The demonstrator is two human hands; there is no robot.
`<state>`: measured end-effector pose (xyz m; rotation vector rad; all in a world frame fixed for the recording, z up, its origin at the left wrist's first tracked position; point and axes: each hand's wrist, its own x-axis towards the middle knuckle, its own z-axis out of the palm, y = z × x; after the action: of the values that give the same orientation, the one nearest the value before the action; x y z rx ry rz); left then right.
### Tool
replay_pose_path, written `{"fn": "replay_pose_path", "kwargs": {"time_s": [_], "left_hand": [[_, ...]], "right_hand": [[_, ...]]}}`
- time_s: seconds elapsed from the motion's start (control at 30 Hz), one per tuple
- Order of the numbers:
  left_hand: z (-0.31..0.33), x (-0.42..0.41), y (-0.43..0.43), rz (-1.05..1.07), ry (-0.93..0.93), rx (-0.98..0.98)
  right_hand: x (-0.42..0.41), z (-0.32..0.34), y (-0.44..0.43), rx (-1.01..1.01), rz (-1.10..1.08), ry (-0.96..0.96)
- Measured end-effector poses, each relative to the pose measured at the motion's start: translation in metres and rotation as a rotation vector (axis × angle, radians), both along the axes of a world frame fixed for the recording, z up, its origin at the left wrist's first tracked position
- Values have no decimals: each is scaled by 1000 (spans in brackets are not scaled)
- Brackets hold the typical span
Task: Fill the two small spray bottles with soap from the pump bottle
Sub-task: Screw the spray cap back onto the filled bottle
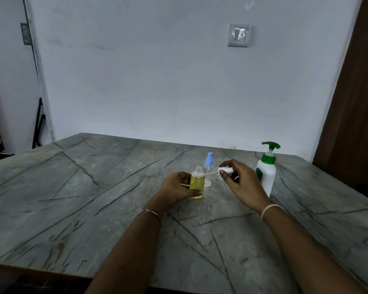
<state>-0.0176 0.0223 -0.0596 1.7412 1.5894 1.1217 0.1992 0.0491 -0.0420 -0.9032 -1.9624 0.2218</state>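
Grey veined desk [94, 198] fills the view, its near edge cut off. At the right stands the white pump bottle [267, 172], green pump up, its lower part hidden behind the right hand [240, 179]. The left hand [176, 186] grips the open small bottle [197, 181], yellow inside, its base covered by the thumb. The right hand pinches a white spray cap [226, 169], mostly buried in the fingers, its thin tube blurred. Behind stands the clear blue-topped bottle [208, 164], half hidden; I can't make out whether it holds anything.
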Motion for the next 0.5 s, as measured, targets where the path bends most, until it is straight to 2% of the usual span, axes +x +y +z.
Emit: {"fn": "replay_pose_path", "kwargs": {"time_s": [0.23,0.3,0.37,0.5], "left_hand": [[-2,-1,2,6,-2,22],[-3,-1,3,9,-14,21],[-3,-1,3,8,-30,21],[-3,0,4,6,-30,24]], "right_hand": [[-4,38,-5,-154,95,489],[-6,50,-7,-209,130,576],[-10,59,-7,-211,132,586],[-21,69,-5,-130,69,490]]}}
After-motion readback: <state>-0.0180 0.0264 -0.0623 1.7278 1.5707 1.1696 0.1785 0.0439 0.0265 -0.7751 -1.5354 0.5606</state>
